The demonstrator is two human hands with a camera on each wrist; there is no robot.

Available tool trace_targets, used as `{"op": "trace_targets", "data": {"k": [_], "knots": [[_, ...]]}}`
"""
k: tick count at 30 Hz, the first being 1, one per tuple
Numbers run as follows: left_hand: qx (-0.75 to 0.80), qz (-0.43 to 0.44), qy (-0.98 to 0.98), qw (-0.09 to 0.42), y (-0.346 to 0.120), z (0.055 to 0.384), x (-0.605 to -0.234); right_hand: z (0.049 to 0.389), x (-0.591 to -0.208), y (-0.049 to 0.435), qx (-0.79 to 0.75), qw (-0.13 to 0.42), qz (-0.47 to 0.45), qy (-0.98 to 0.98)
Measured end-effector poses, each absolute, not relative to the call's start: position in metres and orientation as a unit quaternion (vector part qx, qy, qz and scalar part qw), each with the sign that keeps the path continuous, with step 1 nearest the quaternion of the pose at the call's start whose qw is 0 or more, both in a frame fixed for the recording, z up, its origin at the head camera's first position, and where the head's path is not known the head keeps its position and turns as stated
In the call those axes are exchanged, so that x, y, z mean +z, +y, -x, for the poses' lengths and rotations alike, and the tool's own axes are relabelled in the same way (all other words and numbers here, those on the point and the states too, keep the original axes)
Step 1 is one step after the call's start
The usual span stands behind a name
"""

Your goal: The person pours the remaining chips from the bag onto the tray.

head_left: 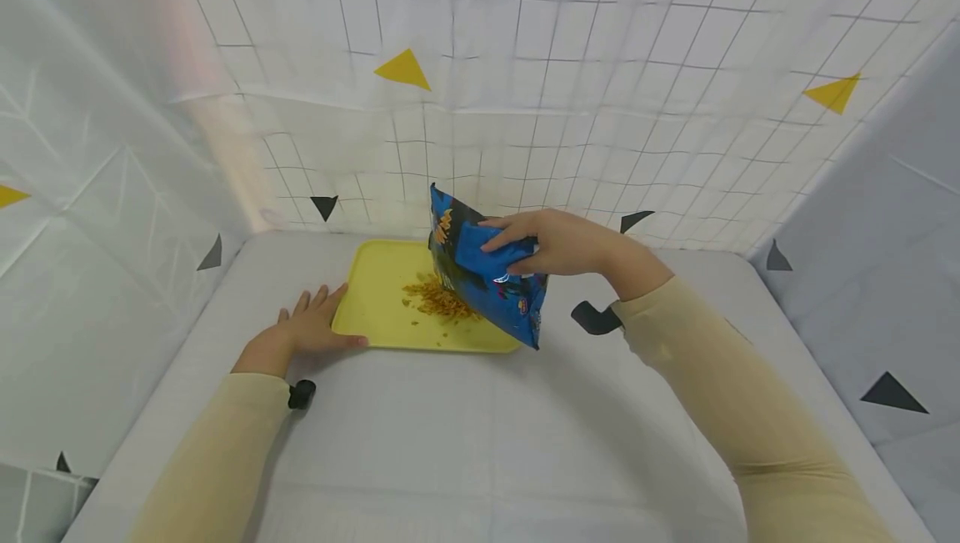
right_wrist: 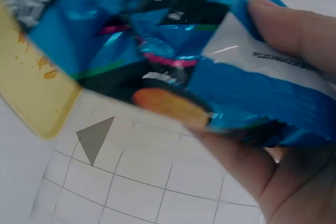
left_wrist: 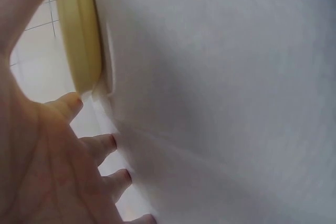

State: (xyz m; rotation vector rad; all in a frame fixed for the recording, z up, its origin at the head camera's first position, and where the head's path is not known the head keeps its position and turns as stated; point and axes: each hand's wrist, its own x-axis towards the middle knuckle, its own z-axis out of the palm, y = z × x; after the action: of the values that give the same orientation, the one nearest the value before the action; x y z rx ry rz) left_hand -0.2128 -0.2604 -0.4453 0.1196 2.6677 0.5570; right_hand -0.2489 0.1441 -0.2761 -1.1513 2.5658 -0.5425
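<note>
A blue snack bag (head_left: 491, 272) is tilted over a yellow tray (head_left: 375, 293), its lower left side close above a pile of orange-brown snack bits (head_left: 438, 299). My right hand (head_left: 558, 244) grips the bag's right part, thumb on one face and fingers on the other, as the right wrist view shows with the bag (right_wrist: 157, 51). At the tray's left end, my left hand (head_left: 311, 328) has its fingers spread, with the thumb along the front edge. In the left wrist view the tray's side wall (left_wrist: 81, 35) lies between thumb and index finger. The bag's mouth is hidden.
The tray rests on a white-covered table (head_left: 420, 443). A white sheet with a grid pattern (head_left: 480, 134) hangs behind it, and pale side walls (head_left: 885, 276) stand left and right. A few loose crumbs (right_wrist: 50, 74) lie on the tray away from the pile.
</note>
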Motion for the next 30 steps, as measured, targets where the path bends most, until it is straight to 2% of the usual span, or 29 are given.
{"op": "trace_targets", "data": {"k": [23,30], "knots": [[0.191,-0.042,0.958,0.211,-0.255,0.211,-0.437,0.259,-0.277,0.139,-0.191,0.149,0.397,0.885],[0.195,-0.039,0.958,0.207,-0.26,0.215,-0.448,0.265,-0.273,0.135,-0.189,0.16,0.38,0.891]]}}
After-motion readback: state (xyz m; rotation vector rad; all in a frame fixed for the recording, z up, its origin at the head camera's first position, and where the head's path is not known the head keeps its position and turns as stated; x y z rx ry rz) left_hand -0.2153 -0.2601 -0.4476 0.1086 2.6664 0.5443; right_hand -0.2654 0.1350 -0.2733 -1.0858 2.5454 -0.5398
